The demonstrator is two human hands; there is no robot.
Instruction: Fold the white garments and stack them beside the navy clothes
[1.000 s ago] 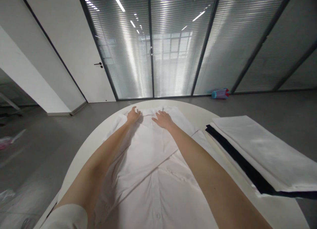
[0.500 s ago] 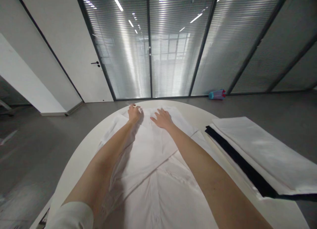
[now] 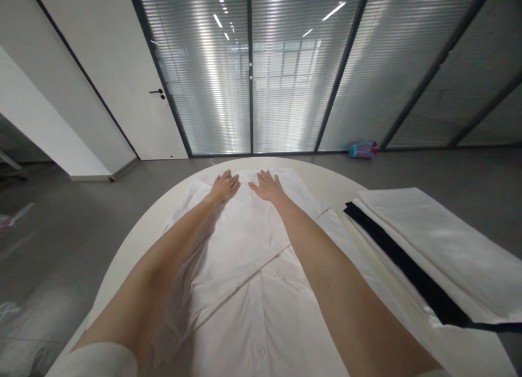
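Folded stack (image 3: 444, 235) is the main obstruction: sits right of the shirt (image 3: 244, 224), white on top, dark layer (image 3: 411, 274) below, hanging past the right rim. Contact between shirt and stack: can't tell. Blue-and-red item (image 3: 362, 149) on the floor by the glass partition (image 3: 220, 99), well off the table. White door (image 3: 122, 78) with black handle at far left.

Shirt lies flat on the round white table (image 3: 147, 234), buttons toward the near side, far end close to the far rim. Strip of tabletop shows at left between shirt and rim; another at far right, up to the stack.

Left hand (image 3: 225, 186) and right hand (image 3: 267, 186) on the shirt's far end, a gap between. Right fingers extended, slightly spread; left fingers laid out, loosely spread.
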